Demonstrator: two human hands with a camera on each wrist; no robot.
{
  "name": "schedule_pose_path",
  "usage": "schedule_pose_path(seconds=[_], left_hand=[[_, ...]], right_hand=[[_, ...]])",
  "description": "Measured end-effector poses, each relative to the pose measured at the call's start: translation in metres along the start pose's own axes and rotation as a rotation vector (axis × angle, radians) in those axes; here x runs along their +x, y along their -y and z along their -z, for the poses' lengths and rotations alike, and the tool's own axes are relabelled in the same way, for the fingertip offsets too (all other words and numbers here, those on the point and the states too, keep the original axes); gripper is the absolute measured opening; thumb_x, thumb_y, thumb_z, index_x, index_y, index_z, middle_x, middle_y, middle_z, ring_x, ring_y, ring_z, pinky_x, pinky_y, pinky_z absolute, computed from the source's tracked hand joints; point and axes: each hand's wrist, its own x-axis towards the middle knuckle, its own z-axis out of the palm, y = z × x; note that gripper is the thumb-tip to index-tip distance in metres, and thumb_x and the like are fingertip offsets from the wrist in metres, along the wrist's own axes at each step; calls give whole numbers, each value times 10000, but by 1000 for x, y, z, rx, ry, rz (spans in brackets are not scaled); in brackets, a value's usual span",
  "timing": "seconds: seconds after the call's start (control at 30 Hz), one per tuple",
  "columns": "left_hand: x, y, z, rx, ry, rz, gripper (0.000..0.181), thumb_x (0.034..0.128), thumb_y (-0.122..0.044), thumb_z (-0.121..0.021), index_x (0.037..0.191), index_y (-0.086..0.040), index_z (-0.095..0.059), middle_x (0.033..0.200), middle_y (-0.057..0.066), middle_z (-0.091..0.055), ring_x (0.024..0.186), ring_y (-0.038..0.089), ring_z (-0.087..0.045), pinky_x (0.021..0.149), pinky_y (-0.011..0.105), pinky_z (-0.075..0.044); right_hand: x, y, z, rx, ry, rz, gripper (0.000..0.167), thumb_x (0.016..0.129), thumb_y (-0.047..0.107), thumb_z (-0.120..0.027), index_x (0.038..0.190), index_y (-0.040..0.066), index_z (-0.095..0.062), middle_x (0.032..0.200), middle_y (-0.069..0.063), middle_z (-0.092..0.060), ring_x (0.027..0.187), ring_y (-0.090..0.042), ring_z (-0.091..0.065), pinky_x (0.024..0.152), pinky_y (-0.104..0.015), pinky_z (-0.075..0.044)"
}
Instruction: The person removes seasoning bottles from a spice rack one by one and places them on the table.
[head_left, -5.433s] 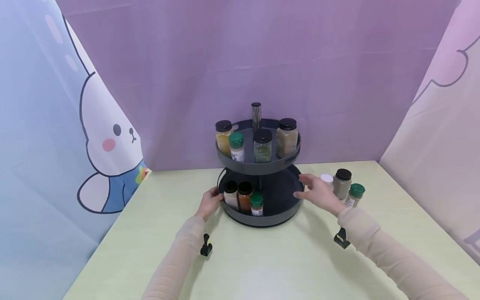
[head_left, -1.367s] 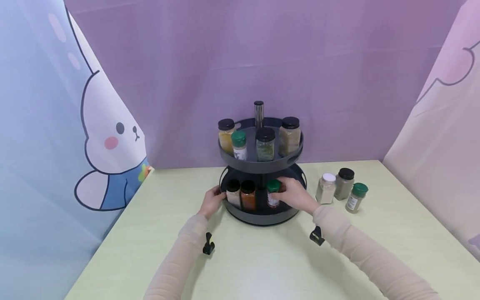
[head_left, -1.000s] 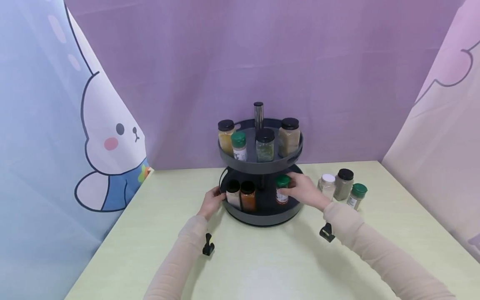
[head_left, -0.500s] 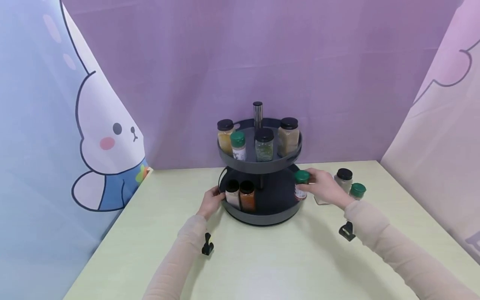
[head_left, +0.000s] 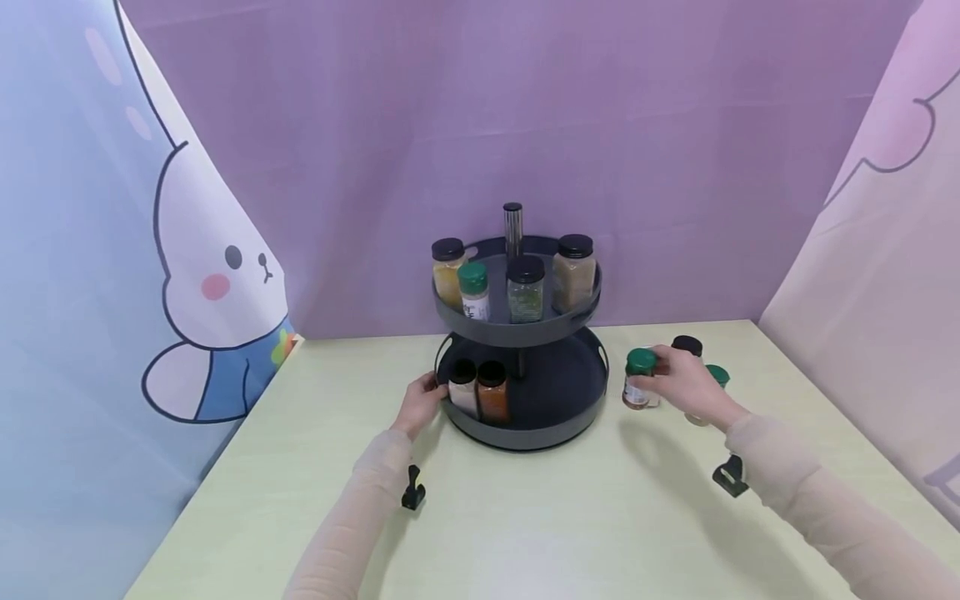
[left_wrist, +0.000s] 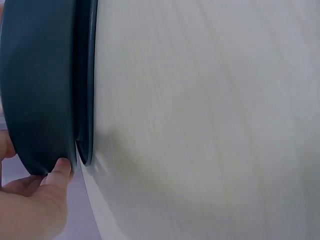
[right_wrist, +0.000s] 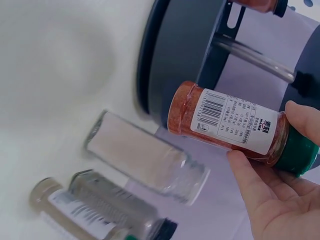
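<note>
Mid-right, hold upright the green-capped clear cylindrical bottle clamped in the right hand's fingers, left hand gripping the round grey tray.

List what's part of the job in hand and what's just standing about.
In the job:
red spice jar in the right hand
two-tier rack, gripped by the left hand

Probably just standing about:
four upper-tray jars
two black-capped lower-tray jars
three table jars
rabbit-print backdrop
</note>
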Motion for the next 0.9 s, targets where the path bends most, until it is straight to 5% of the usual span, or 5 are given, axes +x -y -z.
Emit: schedule_pose_path(seconds=[0.4,0.9], left_hand=[[-2,-2,0,-2,4,-5,441,897,-63,-473,1317,66,-426,1280,247,-507,1195,323,-474,1016,414,-386],[-3,-2,1,-5,3,2,446,903,-57,-470,1327,69,-409,1292,248,-494,1202,322,-467,1015,410,-388]], right_hand=[[-9,-21,4,-44,-10,-41,571,837,251,-652,1222,-122,-456,1131,-334,-566,1020,-422,-579,787,-449,-519],[-21,-42,-10,-41,-33,-51,471,827,240,-663,1108,-111,-521,1031,-299,-619,938,-390,-612,746,-442,-525]])
